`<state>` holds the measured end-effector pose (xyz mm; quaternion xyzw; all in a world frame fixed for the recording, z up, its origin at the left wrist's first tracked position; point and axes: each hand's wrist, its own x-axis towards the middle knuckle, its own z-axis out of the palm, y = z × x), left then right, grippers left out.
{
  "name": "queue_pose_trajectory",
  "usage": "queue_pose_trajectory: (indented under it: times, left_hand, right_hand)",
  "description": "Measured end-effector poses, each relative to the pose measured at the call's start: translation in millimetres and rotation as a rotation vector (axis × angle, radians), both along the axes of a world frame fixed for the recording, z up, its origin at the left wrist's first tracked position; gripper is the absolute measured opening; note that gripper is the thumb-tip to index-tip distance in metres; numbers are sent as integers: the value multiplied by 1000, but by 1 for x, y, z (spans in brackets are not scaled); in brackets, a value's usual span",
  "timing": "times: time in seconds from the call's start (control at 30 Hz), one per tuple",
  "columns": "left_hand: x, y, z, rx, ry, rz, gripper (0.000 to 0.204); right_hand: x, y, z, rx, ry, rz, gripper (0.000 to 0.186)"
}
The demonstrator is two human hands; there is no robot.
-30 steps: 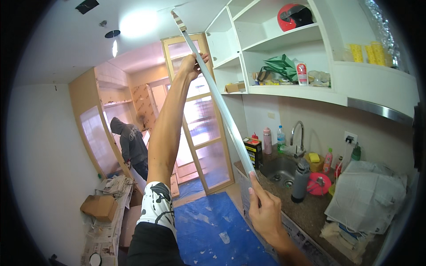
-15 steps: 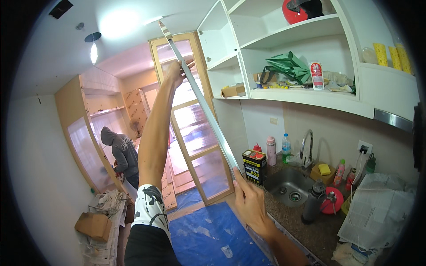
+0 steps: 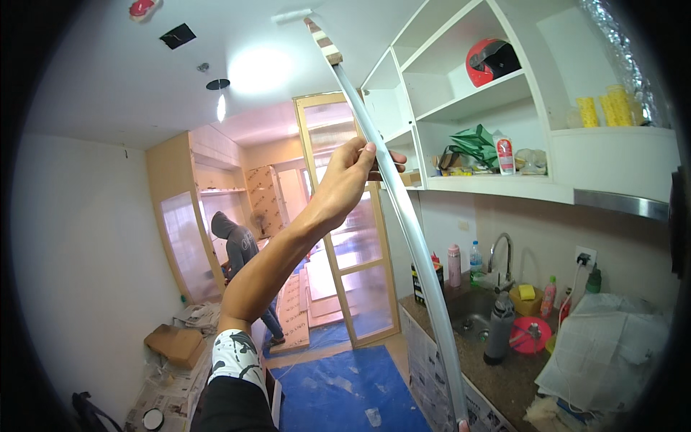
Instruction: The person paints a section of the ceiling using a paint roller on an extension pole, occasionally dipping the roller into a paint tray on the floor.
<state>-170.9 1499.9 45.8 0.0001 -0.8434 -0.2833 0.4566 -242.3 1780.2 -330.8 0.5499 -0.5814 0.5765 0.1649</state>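
Note:
A long silver pole [image 3: 412, 227] slants from the lower right up to the ceiling. Fixed to its top is a striped, tapering handle piece [image 3: 324, 45], and a white paint roller [image 3: 291, 16] lies against the ceiling just beyond. My left hand [image 3: 353, 173] grips the pole at mid-length, the thumb along its near side and fingers showing behind it. Of my right hand [image 3: 463, 426] only a bit of finger appears, against the pole's low end at the bottom edge; the rest is out of the picture.
Open white shelves [image 3: 468, 97] hold a red helmet [image 3: 491, 61] and a green bag [image 3: 473, 144]. Below are a sink [image 3: 471, 317], a grey bottle [image 3: 498, 327] and a faucet [image 3: 502, 252]. Blue sheeting [image 3: 338, 396] covers the floor. A hooded person [image 3: 241, 248] works beyond the framed door [image 3: 360, 302].
The view has tilted up and turned left. My right hand has dropped to the lower edge with the pole's low end. The left arm is more bent, its hand still on the pole.

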Motion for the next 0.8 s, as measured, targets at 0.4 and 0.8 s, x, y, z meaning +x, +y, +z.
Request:
queue_pose_trajectory:
  times: [0.4, 0.8]
  left_hand:
    - [39, 212, -15, -4, -15, -166, 33]
    - [60, 165, 13, 271, -51, -186, 31]
  right_hand:
    - [45, 225, -8, 77, -75, -91, 24]
    - [82, 181, 34, -64, -70, -81, 18]
